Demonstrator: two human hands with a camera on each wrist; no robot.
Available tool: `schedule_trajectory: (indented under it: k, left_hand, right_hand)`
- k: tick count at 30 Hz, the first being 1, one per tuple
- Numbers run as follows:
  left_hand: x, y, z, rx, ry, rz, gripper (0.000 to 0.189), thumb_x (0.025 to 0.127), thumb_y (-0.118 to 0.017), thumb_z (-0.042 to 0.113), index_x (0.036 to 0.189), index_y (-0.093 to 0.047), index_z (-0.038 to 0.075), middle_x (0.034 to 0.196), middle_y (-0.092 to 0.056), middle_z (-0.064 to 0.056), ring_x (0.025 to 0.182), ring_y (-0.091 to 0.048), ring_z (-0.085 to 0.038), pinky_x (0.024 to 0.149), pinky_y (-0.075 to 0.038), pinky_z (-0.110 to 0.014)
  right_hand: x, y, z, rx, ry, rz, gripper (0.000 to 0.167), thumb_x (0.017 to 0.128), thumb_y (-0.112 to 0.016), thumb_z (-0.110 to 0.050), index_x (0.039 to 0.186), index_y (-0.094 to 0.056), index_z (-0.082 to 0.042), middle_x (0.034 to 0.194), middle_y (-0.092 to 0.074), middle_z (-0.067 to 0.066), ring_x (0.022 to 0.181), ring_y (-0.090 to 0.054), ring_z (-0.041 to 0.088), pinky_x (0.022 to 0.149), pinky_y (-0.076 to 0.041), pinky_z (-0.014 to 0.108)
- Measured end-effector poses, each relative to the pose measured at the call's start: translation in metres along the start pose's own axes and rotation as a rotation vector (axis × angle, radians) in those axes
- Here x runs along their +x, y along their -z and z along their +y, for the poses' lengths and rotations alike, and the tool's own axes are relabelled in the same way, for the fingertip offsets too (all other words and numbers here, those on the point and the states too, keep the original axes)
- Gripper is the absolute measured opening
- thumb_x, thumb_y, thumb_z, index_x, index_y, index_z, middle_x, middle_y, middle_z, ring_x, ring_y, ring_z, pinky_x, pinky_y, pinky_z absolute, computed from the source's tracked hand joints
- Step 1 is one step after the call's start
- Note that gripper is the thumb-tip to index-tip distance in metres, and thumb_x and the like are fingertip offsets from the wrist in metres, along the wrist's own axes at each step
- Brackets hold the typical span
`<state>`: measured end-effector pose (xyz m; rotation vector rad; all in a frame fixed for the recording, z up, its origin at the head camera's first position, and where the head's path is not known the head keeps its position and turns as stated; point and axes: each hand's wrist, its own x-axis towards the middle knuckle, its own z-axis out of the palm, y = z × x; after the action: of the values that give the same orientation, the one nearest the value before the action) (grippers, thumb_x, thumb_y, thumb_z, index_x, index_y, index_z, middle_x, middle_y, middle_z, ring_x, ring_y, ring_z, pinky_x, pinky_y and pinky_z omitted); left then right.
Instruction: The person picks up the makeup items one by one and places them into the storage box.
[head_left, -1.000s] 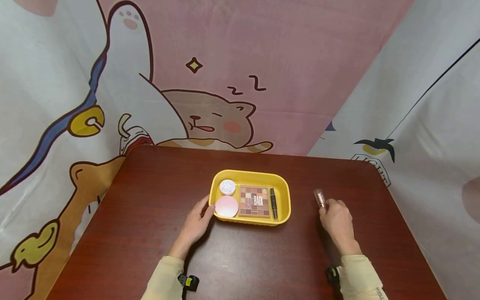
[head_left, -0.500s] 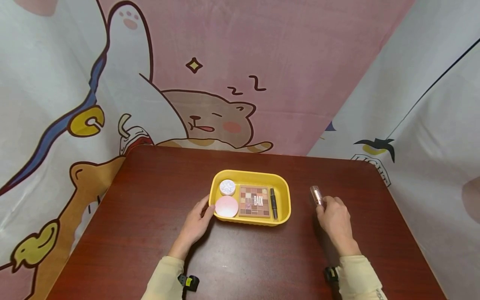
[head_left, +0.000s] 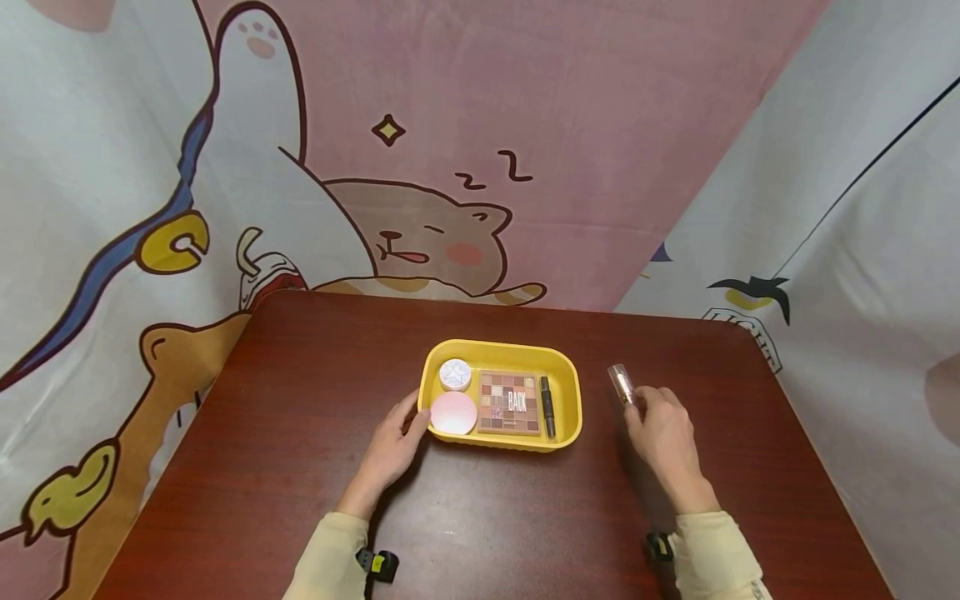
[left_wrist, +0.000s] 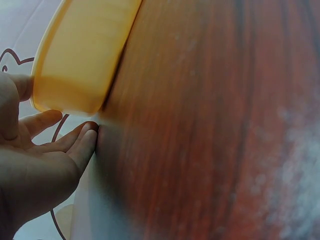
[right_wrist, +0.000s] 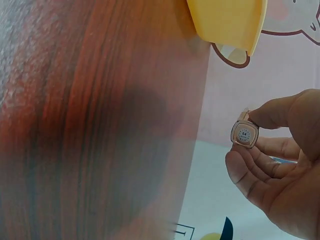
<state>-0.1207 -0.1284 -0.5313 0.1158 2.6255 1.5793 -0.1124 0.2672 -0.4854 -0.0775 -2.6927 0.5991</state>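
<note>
A yellow tray (head_left: 567,408) stands on the table, holding a pink round compact (head_left: 453,413), a small white round case (head_left: 454,375), an eyeshadow palette (head_left: 508,402) lettered "BACK" and a dark two-ended pen-like stick (head_left: 547,407). At the tray's left end my left hand (head_left: 390,442) holds the rim, thumb on top and fingers against the outer wall. To the tray's right, my right hand (head_left: 666,437) pinches a lipstick (head_left: 622,385) between thumb and fingers, its clear end pointing away from me. The right wrist view shows the lipstick's squarish base (right_wrist: 244,134) with a round label, above table level.
The dark red wooden table (head_left: 300,375) reaches back to a cartoon-printed cloth (head_left: 615,125), which also hangs along both sides. Bare tabletop lies between the right hand and the tray.
My right hand has moved left with the lipstick, closer to the tray. The left hand and the tray have stayed in place.
</note>
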Motion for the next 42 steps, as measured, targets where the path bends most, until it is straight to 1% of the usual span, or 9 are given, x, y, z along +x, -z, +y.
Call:
schedule_trajectory:
  k: [3, 11, 14, 21, 26, 27, 34, 42]
  left_hand:
    - [0.0, -0.001, -0.001, -0.005, -0.002, 0.0, 0.051, 0.108, -0.056, 0.031, 0.153, -0.05, 0.009, 0.141, -0.059, -0.019, 0.13, -0.057, -0.037, 0.107, -0.048, -0.055]
    - [0.002, -0.001, -0.003, -0.018, 0.03, -0.003, 0.052, 0.107, -0.057, 0.031, 0.155, -0.049, 0.011, 0.144, -0.058, -0.018, 0.133, -0.055, -0.037, 0.11, -0.045, -0.054]
    - [0.001, -0.001, -0.002, -0.019, 0.029, -0.002, 0.052, 0.107, -0.057, 0.031, 0.155, -0.049, 0.011, 0.143, -0.058, -0.018, 0.133, -0.055, -0.036, 0.11, -0.045, -0.054]
    - [0.0, -0.001, -0.002, -0.02, 0.0, -0.001, 0.051, 0.108, -0.057, 0.03, 0.153, -0.05, 0.008, 0.141, -0.059, -0.019, 0.129, -0.057, -0.037, 0.107, -0.048, -0.055]
    - [0.0, 0.0, -0.001, -0.025, 0.003, -0.004, 0.051, 0.108, -0.057, 0.03, 0.153, -0.05, 0.008, 0.141, -0.059, -0.019, 0.129, -0.058, -0.037, 0.107, -0.047, -0.054]
    - [0.0, 0.0, -0.001, -0.023, -0.002, -0.004, 0.051, 0.108, -0.057, 0.03, 0.153, -0.05, 0.008, 0.141, -0.059, -0.019, 0.129, -0.058, -0.037, 0.107, -0.048, -0.054]
    - [0.002, 0.0, -0.003, -0.015, 0.026, -0.014, 0.053, 0.107, -0.057, 0.033, 0.155, -0.048, 0.012, 0.145, -0.057, -0.017, 0.132, -0.056, -0.036, 0.109, -0.047, -0.053]
    - [0.001, 0.0, -0.003, -0.018, 0.004, -0.014, 0.053, 0.107, -0.057, 0.031, 0.154, -0.048, 0.009, 0.143, -0.057, -0.02, 0.13, -0.057, -0.037, 0.108, -0.047, -0.054]
  right_hand:
    - [0.001, 0.0, -0.003, 0.009, 0.022, 0.009, 0.02, 0.089, -0.07, -0.002, 0.106, -0.07, 0.008, 0.092, -0.065, 0.023, 0.078, -0.064, 0.042, 0.066, -0.053, 0.059]
    - [0.003, -0.001, -0.009, 0.049, 0.055, -0.012, 0.019, 0.089, -0.072, -0.003, 0.106, -0.071, 0.005, 0.093, -0.065, 0.02, 0.078, -0.064, 0.035, 0.065, -0.054, 0.054]
    - [0.002, -0.002, -0.01, 0.064, 0.08, -0.003, 0.018, 0.088, -0.072, -0.001, 0.105, -0.071, 0.004, 0.092, -0.065, 0.019, 0.078, -0.064, 0.034, 0.065, -0.053, 0.053]
    - [0.002, -0.004, -0.015, 0.087, 0.131, -0.004, 0.018, 0.088, -0.074, 0.001, 0.105, -0.07, 0.002, 0.093, -0.065, 0.017, 0.079, -0.063, 0.034, 0.065, -0.052, 0.052]
    - [0.002, -0.004, -0.021, 0.098, 0.168, -0.009, 0.019, 0.088, -0.074, 0.001, 0.106, -0.07, 0.003, 0.094, -0.065, 0.018, 0.08, -0.063, 0.033, 0.065, -0.053, 0.052]
    - [0.002, -0.004, -0.022, 0.097, 0.173, -0.009, 0.019, 0.088, -0.074, 0.001, 0.107, -0.07, 0.003, 0.095, -0.065, 0.017, 0.081, -0.063, 0.032, 0.065, -0.053, 0.052]
    - [0.002, -0.004, -0.029, 0.1, 0.192, -0.028, 0.022, 0.087, -0.075, 0.001, 0.109, -0.071, 0.001, 0.097, -0.065, 0.014, 0.083, -0.062, 0.03, 0.067, -0.053, 0.051]
    - [0.003, -0.004, -0.037, 0.103, 0.23, -0.045, 0.023, 0.087, -0.076, 0.002, 0.109, -0.071, 0.002, 0.098, -0.066, 0.014, 0.082, -0.06, 0.028, 0.065, -0.053, 0.047]
